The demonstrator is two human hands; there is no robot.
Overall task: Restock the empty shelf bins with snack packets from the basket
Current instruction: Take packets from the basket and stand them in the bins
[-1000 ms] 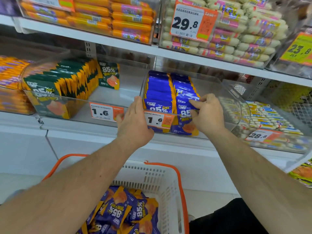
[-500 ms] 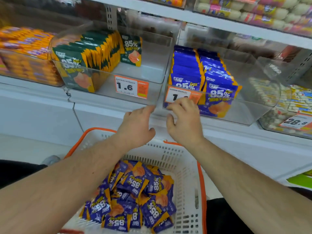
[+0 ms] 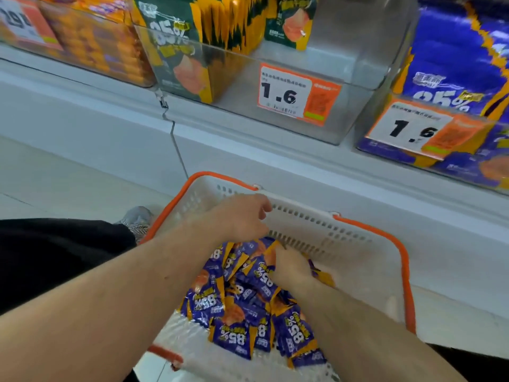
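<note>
Among blurred purple packets [image 3: 234,337], right hand [image 3: 292,267] with fingers hidden.

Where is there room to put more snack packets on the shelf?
The middle clear bin has bare floor to the right of its green packets, behind the price tag. The blue packets' bin looks packed at the front. In the basket, the right side is bare; the purple packets crowd the left, where the right hand digs.
</note>
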